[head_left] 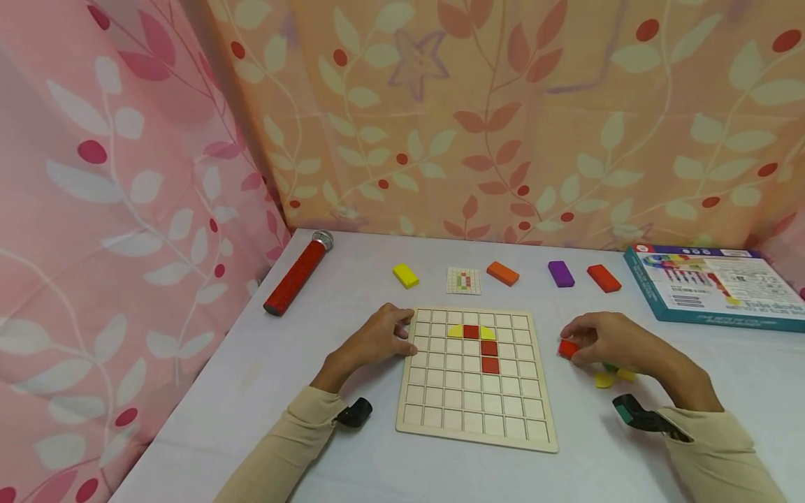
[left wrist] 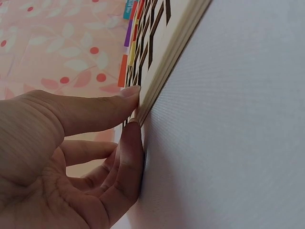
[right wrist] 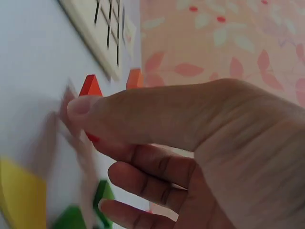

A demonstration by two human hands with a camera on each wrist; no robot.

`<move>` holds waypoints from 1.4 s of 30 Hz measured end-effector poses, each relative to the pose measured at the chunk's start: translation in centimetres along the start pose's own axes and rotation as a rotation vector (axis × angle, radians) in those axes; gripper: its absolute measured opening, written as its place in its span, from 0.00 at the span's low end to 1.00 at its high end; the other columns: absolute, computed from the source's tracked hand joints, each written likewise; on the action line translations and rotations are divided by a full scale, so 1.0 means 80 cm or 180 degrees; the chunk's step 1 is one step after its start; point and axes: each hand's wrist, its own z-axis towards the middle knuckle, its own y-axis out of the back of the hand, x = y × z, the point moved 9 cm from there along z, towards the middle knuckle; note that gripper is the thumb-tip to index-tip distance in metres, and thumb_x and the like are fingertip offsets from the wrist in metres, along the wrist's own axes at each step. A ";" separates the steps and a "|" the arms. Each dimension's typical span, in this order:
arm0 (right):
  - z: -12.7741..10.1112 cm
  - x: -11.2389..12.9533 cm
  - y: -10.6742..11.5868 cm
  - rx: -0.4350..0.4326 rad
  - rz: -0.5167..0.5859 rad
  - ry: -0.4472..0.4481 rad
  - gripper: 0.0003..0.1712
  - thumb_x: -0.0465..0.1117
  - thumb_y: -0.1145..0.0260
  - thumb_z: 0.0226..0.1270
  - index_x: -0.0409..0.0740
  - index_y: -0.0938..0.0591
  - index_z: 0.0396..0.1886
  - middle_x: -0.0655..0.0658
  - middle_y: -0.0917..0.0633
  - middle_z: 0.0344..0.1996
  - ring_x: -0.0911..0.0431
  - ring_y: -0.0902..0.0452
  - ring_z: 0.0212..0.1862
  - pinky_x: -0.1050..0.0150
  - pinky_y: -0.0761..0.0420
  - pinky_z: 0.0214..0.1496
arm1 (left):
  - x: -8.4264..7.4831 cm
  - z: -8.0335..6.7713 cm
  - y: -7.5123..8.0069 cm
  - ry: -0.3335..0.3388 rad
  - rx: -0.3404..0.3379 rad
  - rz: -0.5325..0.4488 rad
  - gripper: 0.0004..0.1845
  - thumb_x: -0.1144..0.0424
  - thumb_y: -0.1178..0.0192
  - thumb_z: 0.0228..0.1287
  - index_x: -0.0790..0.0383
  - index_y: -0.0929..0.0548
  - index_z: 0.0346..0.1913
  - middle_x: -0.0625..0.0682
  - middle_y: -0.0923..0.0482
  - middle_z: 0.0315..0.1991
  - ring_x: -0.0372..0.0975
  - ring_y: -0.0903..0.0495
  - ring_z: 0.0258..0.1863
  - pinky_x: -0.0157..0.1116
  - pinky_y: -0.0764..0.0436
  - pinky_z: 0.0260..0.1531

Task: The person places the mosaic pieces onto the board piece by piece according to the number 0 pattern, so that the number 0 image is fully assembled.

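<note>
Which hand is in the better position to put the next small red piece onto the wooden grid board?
The right hand, probably: it already pinches the red piece beside the wooden grid board. The left hand only touches the board's left edge.

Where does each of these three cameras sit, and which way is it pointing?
Head: looks forward and down at the wooden grid board; both hands and sleeves show.
Left wrist: sits low beside the left hand, whose fingertips touch the board's edge.
Right wrist: faces along the right hand pinching a small red block.
Head and right-wrist views share that block.
</note>
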 end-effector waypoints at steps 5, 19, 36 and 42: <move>-0.001 0.048 -0.016 -0.0027 -0.0003 0.0349 0.22 0.44 0.21 0.61 0.45 0.10 0.54 0.50 0.15 0.43 0.52 0.25 0.47 0.63 0.21 0.42 | 0.001 0.001 0.000 -0.0006 -0.0001 0.0020 0.43 0.69 0.21 0.58 0.70 0.29 0.76 0.58 0.27 0.58 0.42 0.18 0.50 0.36 0.16 0.47; -0.006 0.146 -0.078 0.0152 -0.0029 0.1008 0.16 0.41 0.19 0.60 0.50 0.08 0.49 0.55 0.17 0.40 0.54 0.26 0.48 0.64 0.22 0.46 | 0.000 0.001 0.000 0.0005 -0.0012 0.0028 0.43 0.70 0.21 0.58 0.70 0.28 0.76 0.57 0.27 0.57 0.42 0.18 0.51 0.35 0.16 0.46; -0.010 0.162 -0.088 0.0000 -0.0414 0.1292 0.14 0.41 0.21 0.64 0.55 0.08 0.50 0.58 0.15 0.45 0.56 0.24 0.52 0.53 0.17 0.57 | 0.001 0.001 -0.001 -0.0014 0.0011 -0.0008 0.43 0.70 0.21 0.58 0.71 0.29 0.76 0.57 0.27 0.57 0.42 0.18 0.51 0.36 0.15 0.47; -0.010 0.140 -0.063 0.0071 -0.0024 0.0866 0.15 0.40 0.24 0.67 0.52 0.09 0.53 0.55 0.15 0.42 0.55 0.24 0.47 0.64 0.20 0.46 | 0.001 0.002 -0.001 -0.0031 0.0002 0.0015 0.43 0.70 0.21 0.59 0.71 0.29 0.76 0.58 0.26 0.58 0.42 0.18 0.51 0.36 0.16 0.47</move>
